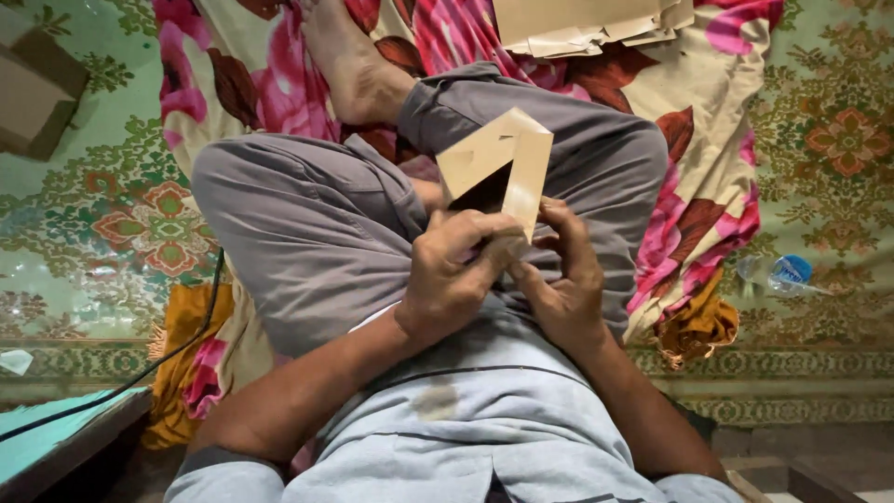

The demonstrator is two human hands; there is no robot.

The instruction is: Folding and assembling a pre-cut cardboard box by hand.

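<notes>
Pinching folded paper piece, fingers closed

Home floor — patterned carpet, floral blanket.

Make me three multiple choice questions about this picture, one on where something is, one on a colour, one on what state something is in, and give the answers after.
1. Where does the plastic bottle lie?
A. on the patterned floor mat to the right of the legs
B. on the person's lap
C. on the stack of tan paper

2. What colour are the trousers?
A. blue
B. grey
C. white

3. How is the tan paper piece held?
A. lying flat on the floor
B. pinched by one hand only
C. folded and gripped by both hands

Answers:
1. A, it rests on the green floor mat beside the flowered cloth.
2. B, both bent legs are clothed in grey.
3. C, the left hand and right hand both grip its lower end, and it shows folded flaps.
</notes>
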